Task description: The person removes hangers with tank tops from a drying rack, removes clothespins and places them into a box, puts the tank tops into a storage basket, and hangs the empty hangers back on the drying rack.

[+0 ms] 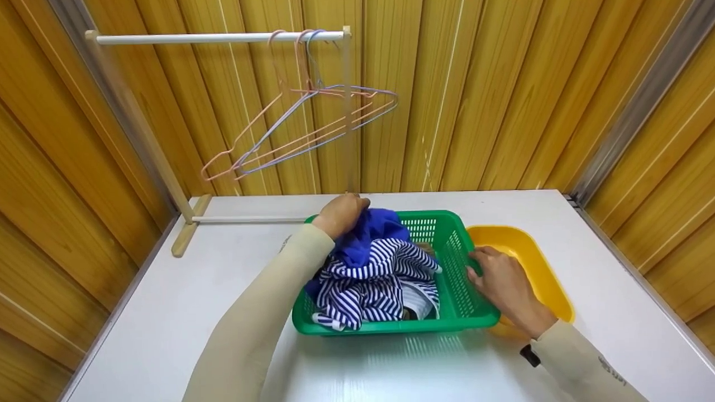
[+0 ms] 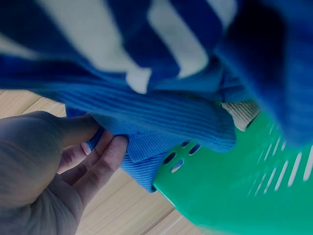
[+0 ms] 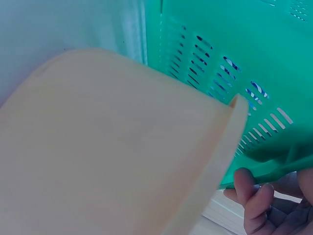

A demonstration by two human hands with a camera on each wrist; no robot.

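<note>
At the far left corner of the green basket (image 1: 391,329), my left hand (image 1: 341,215) pinches a blue garment (image 1: 385,223). The left wrist view shows thumb and fingers of that hand (image 2: 49,166) on the garment's ribbed edge (image 2: 146,159), beside the basket wall (image 2: 234,191). A navy-and-white striped garment (image 1: 368,279) lies heaped in the basket, overlapped by the blue one. My right hand (image 1: 505,282) holds the basket's right rim; in the right wrist view its fingers (image 3: 257,203) curl around the rim's edge.
A yellow basin (image 1: 550,279) sits right of the basket, under my right forearm. Behind on the left, a rack (image 1: 223,38) with a white rail carries several wire hangers (image 1: 279,125). Wood-patterned walls (image 1: 447,111) enclose the white table (image 1: 167,312).
</note>
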